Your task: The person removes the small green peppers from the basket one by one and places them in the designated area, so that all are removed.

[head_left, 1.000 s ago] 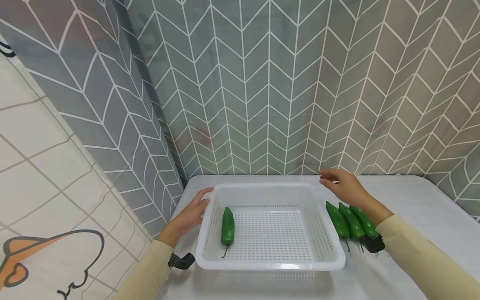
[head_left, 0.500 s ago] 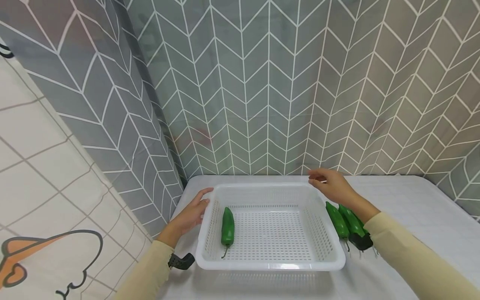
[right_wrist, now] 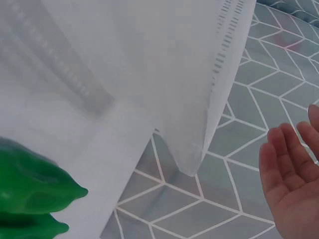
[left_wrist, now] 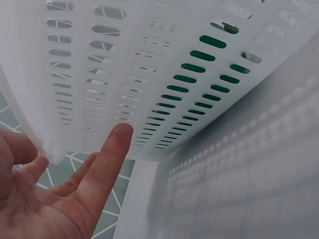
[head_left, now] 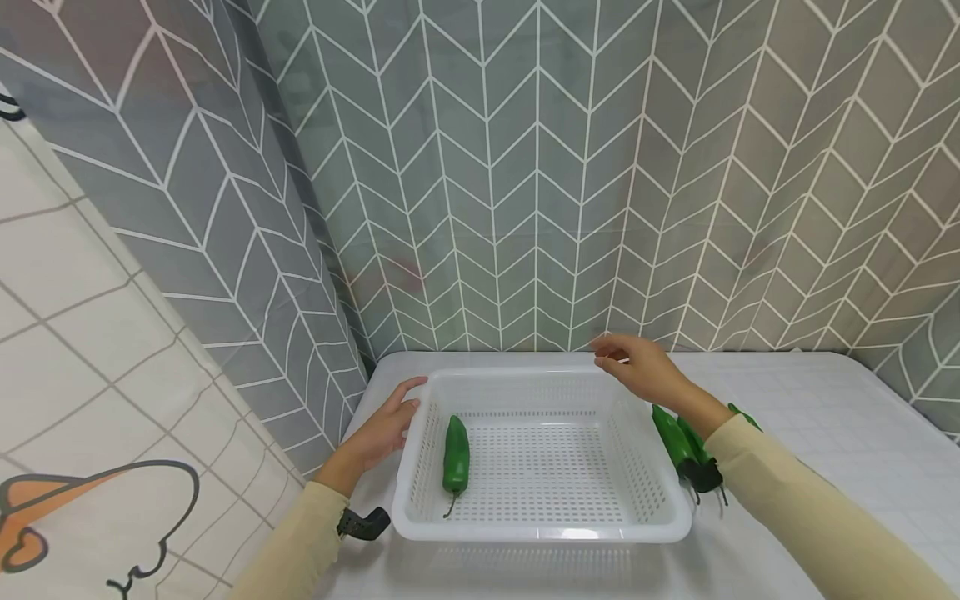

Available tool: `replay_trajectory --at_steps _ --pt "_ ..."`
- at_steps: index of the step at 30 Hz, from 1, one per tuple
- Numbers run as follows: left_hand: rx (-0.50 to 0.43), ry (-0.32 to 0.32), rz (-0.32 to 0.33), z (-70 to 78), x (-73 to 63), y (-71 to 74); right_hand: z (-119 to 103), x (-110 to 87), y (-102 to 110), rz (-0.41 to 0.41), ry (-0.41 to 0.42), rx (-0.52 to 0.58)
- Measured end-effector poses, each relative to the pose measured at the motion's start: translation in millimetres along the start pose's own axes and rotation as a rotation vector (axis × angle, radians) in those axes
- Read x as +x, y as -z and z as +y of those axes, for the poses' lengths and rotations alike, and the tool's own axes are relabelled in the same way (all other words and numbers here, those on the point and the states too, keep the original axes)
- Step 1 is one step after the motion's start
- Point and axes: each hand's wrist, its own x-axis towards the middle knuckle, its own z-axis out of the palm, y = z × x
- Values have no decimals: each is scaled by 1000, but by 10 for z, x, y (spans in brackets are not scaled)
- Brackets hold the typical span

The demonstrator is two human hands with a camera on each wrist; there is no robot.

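Observation:
A white perforated plastic basket (head_left: pixel 540 532) stands on the white table, with one long green pepper (head_left: pixel 455 454) lying along its left side. My left hand (head_left: pixel 382 435) rests at the basket's left rim; in the left wrist view a straight finger (left_wrist: pixel 112 154) lies against the slotted outer wall. Above the back right corner, my right hand (head_left: pixel 637 365) hovers with loosely bent fingers and holds nothing. Beneath the right forearm lie more green peppers (head_left: pixel 675 437), partly hidden by the wrist and sleeve. Their pointed ends show in the right wrist view, where a green pepper (right_wrist: pixel 37 181) appears lower left.
Black wrist cameras sit under both arms; the left wrist camera (head_left: pixel 363 523) is close to the basket's front left corner. A patterned grey curtain (head_left: pixel 510 208) hangs behind the white table (head_left: pixel 840 417). At far left hangs a white cloth (head_left: pixel 90 350) with a printed drawing.
My right hand has moved left from above the peppers to over the basket's back right corner, its fingers keeping their loose bend. The left hand, basket and peppers have stayed in place.

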Motion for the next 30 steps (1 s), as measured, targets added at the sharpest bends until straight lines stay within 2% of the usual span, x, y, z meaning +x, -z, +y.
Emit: replay_trajectory --at_steps 10,15,30 --pt "7 2 14 29 -19 -21 -101 74 -18 -31 -11 -5" --pt "13 -3 3 15 -2 -14 -160 113 -53 -34 18 31" --pt "0 -11 -1 3 7 -1 -239 276 -285 -71 67 61"
